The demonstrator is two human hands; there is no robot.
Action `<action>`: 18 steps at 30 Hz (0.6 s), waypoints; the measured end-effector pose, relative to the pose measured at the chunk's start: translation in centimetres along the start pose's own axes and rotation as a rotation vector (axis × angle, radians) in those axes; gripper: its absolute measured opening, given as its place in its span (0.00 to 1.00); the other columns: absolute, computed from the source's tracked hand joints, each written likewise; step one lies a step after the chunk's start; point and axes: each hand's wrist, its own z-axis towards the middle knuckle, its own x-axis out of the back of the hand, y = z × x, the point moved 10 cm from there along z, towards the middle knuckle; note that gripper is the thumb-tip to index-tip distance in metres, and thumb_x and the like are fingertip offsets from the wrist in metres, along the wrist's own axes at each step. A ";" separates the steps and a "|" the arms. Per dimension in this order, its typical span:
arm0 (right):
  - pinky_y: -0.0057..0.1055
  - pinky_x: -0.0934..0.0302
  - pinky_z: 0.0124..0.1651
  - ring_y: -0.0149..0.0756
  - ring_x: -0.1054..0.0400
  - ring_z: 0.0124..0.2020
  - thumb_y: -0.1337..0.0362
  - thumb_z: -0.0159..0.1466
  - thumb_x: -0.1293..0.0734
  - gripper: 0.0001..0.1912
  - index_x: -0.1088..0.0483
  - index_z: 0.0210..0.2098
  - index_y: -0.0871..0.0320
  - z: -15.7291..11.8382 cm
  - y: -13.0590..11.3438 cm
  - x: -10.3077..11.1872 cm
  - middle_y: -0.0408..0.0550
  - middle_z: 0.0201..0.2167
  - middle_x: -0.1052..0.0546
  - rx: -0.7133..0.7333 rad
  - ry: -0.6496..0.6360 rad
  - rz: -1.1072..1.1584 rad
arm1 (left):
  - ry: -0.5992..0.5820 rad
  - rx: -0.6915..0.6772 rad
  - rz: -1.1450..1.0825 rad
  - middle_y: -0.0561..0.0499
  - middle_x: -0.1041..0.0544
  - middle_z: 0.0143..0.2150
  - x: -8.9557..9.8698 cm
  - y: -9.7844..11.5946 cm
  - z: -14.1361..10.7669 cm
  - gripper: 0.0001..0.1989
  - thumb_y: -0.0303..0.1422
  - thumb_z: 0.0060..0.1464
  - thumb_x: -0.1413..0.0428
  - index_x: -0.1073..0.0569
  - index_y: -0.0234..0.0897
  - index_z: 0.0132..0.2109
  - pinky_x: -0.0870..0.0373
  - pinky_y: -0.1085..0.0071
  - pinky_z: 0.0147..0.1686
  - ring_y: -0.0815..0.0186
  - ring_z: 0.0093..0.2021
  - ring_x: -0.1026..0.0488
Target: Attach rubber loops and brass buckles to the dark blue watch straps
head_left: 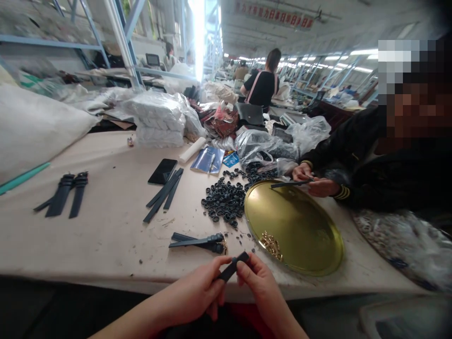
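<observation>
Both my hands hold one dark strap (229, 271) in front of the table's near edge. My left hand (203, 287) pinches its lower part, fingers curled round it. At the upper end, my right hand (257, 275) grips the strap between thumb and fingers. Just beyond them lie finished-looking dark straps (197, 241) with loops and gold-coloured buckles. A heap of small black loops (224, 197) sits further back. To the right is a round gold tray (310, 235) with small gold-coloured metal pieces (271, 245) near its left rim.
Flat straps (164, 193) lie beside a black phone (163, 171). More looped straps (67, 193) are at the left. A blue booklet (207, 160) and plastic-wrapped bundles (158, 117) stand at the back. At the right, another person's hands (318, 183) hold a strap over the tray.
</observation>
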 end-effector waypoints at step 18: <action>0.33 0.52 0.31 0.37 0.38 0.30 0.64 0.61 0.46 0.10 0.38 0.26 0.58 4.6 -4.9 10.9 0.48 0.28 0.32 0.058 0.229 -1.471 | 0.178 -0.063 -0.244 0.62 0.51 0.16 0.9 0.7 4.1 0.10 0.37 0.53 0.60 0.40 0.36 0.33 0.56 0.77 0.16 0.75 0.15 0.53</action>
